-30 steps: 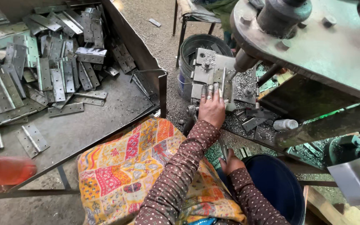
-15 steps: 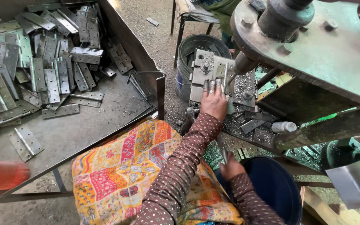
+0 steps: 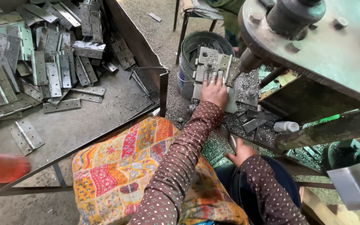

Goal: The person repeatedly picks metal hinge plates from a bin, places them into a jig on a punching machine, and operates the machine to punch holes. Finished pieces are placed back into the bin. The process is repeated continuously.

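Observation:
My left hand (image 3: 214, 91) reaches forward and lies on a grey hinge plate (image 3: 223, 66) set in the steel jig (image 3: 201, 81) under the press ram (image 3: 250, 61). Its fingers are stretched along the plate and press it down. My right hand (image 3: 240, 152) is lower and nearer to me, at the edge of the machine bed beside a flat metal strip (image 3: 231, 139). Its fingertips curl out of sight, so its grip is unclear. Both arms wear brown dotted sleeves. A patchwork cloth (image 3: 126, 166) covers my lap.
A sheet-metal tray (image 3: 84, 125) on the left holds several loose hinges (image 3: 46, 71). A metal bucket (image 3: 188, 54) stands behind the jig. Metal shavings and offcuts (image 3: 251, 123) litter the bed beside a small white bottle (image 3: 286, 126). A blurred red object (image 3: 3, 167) sits at the left edge.
My left hand stays on the plate in the jig and my right hand has hardly moved. The view has shifted slightly.

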